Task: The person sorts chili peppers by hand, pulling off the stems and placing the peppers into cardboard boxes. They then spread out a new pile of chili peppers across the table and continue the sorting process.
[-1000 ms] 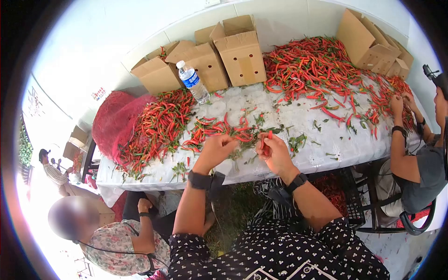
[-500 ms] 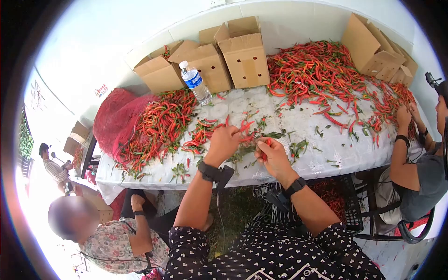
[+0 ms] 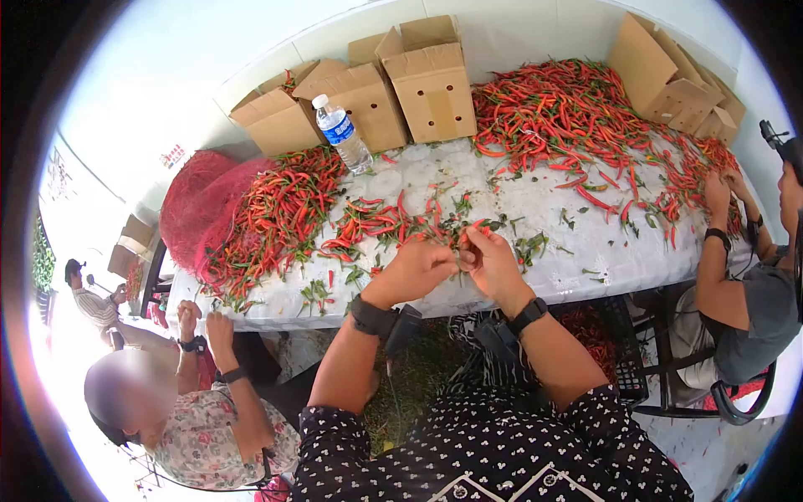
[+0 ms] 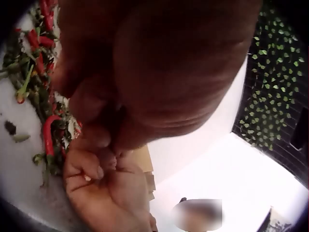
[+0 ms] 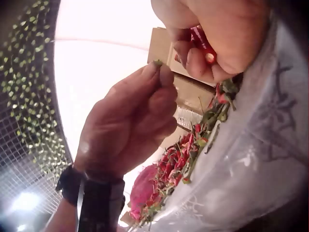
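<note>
Pale tabletop (image 3: 644, 259); I see L hand (image 3: 414, 272) pinching green bit (image 5: 158, 63); R hand (image 3: 493, 263) gripping red chilli (image 5: 205, 44), end (image 5: 210, 58) bare; so prob. destemmed.

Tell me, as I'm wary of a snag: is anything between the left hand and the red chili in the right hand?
Only the curled fingers of the right hand, which partly cover the red chili; nothing else visible blocks the left hand.
</note>
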Tool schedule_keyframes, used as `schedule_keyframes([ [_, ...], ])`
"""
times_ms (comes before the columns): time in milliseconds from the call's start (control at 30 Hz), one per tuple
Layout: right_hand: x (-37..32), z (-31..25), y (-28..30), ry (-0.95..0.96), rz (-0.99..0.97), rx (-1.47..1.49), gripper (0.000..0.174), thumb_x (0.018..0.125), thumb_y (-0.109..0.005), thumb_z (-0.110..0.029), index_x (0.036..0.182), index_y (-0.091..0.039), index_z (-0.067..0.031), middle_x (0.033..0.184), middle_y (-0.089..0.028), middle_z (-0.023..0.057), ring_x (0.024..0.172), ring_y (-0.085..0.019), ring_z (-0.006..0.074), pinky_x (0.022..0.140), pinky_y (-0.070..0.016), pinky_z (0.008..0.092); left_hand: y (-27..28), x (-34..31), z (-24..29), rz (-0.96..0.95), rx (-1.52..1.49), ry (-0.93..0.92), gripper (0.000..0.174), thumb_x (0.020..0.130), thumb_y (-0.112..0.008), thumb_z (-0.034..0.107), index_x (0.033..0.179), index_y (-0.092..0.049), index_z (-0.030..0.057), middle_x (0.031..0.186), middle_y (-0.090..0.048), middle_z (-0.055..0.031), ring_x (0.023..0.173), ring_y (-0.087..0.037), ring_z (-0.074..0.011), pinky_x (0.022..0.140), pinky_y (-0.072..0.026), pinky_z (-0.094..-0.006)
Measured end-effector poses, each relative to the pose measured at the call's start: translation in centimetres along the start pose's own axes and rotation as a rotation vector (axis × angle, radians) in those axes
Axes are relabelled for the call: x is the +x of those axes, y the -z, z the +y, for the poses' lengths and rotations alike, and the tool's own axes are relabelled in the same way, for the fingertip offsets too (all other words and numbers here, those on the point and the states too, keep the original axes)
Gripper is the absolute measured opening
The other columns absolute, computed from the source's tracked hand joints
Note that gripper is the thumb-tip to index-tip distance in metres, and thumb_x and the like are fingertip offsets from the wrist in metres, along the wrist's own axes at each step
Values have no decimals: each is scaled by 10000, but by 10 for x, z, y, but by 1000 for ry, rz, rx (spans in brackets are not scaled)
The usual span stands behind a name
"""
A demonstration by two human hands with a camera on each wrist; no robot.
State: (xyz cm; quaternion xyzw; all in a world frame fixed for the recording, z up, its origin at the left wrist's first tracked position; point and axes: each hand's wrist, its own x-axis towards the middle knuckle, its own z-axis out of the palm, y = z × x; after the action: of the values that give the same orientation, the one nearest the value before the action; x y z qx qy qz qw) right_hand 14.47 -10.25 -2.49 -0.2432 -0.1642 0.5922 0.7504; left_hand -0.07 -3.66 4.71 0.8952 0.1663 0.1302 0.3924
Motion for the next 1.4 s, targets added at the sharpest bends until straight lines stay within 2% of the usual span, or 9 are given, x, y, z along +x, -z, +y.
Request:
schedule_keyframes([
  [67,0,0,4,8,-26,20,160,877,-491,-176,782,-497,-48,670,-496,38,538,-438,112,459,-319,248,5,-6,5,-98,-23,57,120,782,-590,137,759,-598,19,585,-520,-43,533,-459,-109,514,-385,-260],
  [167,-4,-1,-1,32,-29,56,168,871,-481,-190,778,-488,-50,674,-494,54,556,-461,141,459,-318,251,3,-11,2,-165,65,-53,166,758,-619,200,758,-620,35,607,-544,-65,554,-515,-149,530,-413,-283],
  [267,-5,0,-4,36,19,69,184,868,-484,-204,761,-476,-54,664,-491,62,566,-481,164,449,-320,255,-20,0,-17,236,430,100,228,711,-619,277,734,-623,50,680,-578,-130,663,-577,-301,580,-446,-391],
  [433,-8,0,1,56,-1,100,235,881,-480,-226,714,-457,-61,644,-486,56,570,-498,170,438,-333,262,-45,5,-20,355,544,113,203,700,-613,244,711,-583,43,692,-580,-142,678,-576,-319,605,-449,-418],
  [600,-8,2,-1,90,-68,-122,235,896,-476,-219,729,-473,-54,635,-478,33,522,-483,129,401,-309,234,-35,-6,-37,395,477,163,145,686,-565,181,733,-586,45,728,-596,-156,690,-581,-339,620,-453,-443],
  [800,-11,6,-9,32,38,-280,107,847,-563,-135,835,-531,-34,599,-482,11,447,-449,91,369,-287,212,-24,-15,-13,494,75,251,113,752,-568,107,810,-583,10,711,-595,-143,637,-579,-263,588,-449,-343],
  [867,-11,6,-11,41,32,-315,102,837,-577,-127,835,-532,-36,589,-485,5,436,-438,81,370,-287,208,-27,-18,-16,422,-21,159,142,800,-561,128,819,-553,-12,630,-529,-49,578,-476,-102,545,-399,-257],
  [1200,-15,9,-10,110,7,-404,91,831,-584,-120,820,-534,-45,567,-480,-14,424,-398,49,378,-280,193,-32,-18,-12,374,-54,169,160,798,-575,139,799,-550,-19,623,-511,-7,567,-426,-72,521,-377,-257],
  [1400,-13,10,-9,130,-6,-415,82,835,-574,-113,818,-530,-45,557,-468,-15,422,-383,50,379,-267,197,-35,-15,-17,420,13,110,156,779,-582,125,739,-547,-22,571,-518,-64,514,-454,-110,491,-378,-281],
])
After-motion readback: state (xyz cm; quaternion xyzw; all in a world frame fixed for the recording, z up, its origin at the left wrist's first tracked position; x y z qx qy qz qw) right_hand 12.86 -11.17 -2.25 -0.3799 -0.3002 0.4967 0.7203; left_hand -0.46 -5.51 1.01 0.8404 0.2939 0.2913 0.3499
